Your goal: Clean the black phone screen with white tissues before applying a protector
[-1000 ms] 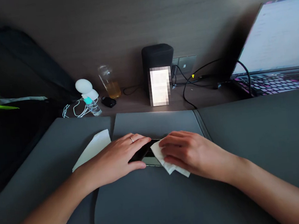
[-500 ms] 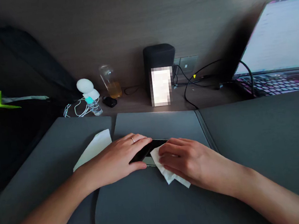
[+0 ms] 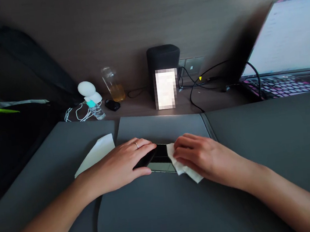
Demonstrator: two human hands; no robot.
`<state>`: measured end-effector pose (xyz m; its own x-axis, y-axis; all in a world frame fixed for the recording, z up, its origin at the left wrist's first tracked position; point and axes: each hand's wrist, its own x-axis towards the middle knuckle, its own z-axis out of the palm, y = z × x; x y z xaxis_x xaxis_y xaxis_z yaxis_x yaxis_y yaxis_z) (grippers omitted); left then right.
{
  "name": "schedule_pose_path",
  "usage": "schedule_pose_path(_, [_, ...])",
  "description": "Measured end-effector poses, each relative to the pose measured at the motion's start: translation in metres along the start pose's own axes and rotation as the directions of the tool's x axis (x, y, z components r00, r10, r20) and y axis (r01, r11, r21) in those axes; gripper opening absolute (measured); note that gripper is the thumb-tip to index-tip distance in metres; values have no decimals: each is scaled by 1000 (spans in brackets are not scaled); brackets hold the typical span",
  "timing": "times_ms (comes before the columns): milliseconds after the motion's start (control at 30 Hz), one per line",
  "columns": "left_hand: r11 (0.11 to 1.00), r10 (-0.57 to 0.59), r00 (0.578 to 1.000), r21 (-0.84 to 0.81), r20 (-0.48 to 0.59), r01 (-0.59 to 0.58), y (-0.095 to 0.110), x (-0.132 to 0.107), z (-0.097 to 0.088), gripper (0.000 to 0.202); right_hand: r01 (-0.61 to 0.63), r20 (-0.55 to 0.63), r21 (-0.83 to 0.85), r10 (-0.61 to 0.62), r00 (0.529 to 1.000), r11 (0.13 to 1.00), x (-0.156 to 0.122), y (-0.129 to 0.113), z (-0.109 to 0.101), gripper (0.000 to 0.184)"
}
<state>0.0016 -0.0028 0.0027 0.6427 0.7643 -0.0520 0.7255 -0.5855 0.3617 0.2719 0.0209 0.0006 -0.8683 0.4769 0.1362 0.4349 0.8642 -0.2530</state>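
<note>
Fingers of our right hand [image 3: 200,153] are curled round a crumpled white wipe [image 3: 179,168], which covers the right end of a dark, glossy phone [image 3: 162,156]. Our left hand [image 3: 125,159] grips its other end, thumb along the near edge, fingers at the far one. The phone lies flat between both sets of fingers, on a grey mat [image 3: 159,211]. Left of our left fingers lies a white sheet [image 3: 96,154]; beyond them stands a black speaker [image 3: 163,58].
</note>
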Motion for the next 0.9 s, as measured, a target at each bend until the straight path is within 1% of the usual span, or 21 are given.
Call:
schedule_pose_path(100, [1000, 1, 1000, 0, -6, -1, 1, 0, 0, 56, 46, 41, 20, -46, 998, 999, -1, 1, 0, 18])
schedule_pose_path(233, [1000, -3, 1000, 19, -6, 3, 0, -1, 1, 53, -56, -8, 24, 56, 998, 998, -3, 5, -1, 19])
schedule_pose_path(267, [1000, 0, 1000, 18, -6, 0, 0, -1, 1, 53, -59, -6, 18, 59, 998, 998, -3, 5, -1, 19])
schedule_pose_path(367, [1000, 8, 1000, 7, -13, -8, -1, -1, 1, 53, 30, 58, 29, -32, 998, 999, -2, 1, -2, 19])
schedule_pose_path(400, [1000, 7, 1000, 7, -16, -7, -1, -1, 1, 53, 41, 66, 43, -44, 997, 998, -2, 1, -3, 20])
schedule_pose_path(533, [1000, 9, 1000, 20, -12, -8, -1, -1, 1, 53, -46, -9, 56, 47, 999, 997, -2, 1, -3, 21])
schedule_pose_path(567, [1000, 11, 1000, 17, -12, -11, -1, -1, 1, 53, -45, -8, 47, 45, 999, 998, -2, 1, -3, 20])
schedule_pose_path(667, [1000, 4, 1000, -3, -12, -4, -1, 0, 1, 54, 39, 49, 52, -42, 998, 998, -2, -2, -2, 19])
schedule_pose_path(700, [1000, -1, 1000, -7, -14, 1, -1, 0, 1, 54, 49, 58, 65, -53, 997, 997, -2, -1, -2, 19])
schedule_pose_path(733, [1000, -5, 1000, -9, -14, 5, -1, 0, 1, 54, 35, 50, 74, -39, 998, 997, -2, -1, -2, 20])
schedule_pose_path(833, [1000, -6, 1000, -5, -15, 6, -1, 0, 1, 53, -69, -14, 69, 70, 997, 995, -2, 3, -3, 24])
schedule_pose_path(867, [1000, -6, 1000, -5, -11, 6, -1, 0, 1, 53, -76, -23, 62, 77, 997, 995, -2, 3, -3, 24])
schedule_pose_path(900, [1000, -7, 1000, -5, -6, 7, 0, 1, 1, 53, -57, -18, 57, 58, 998, 997, -2, 2, -3, 23])
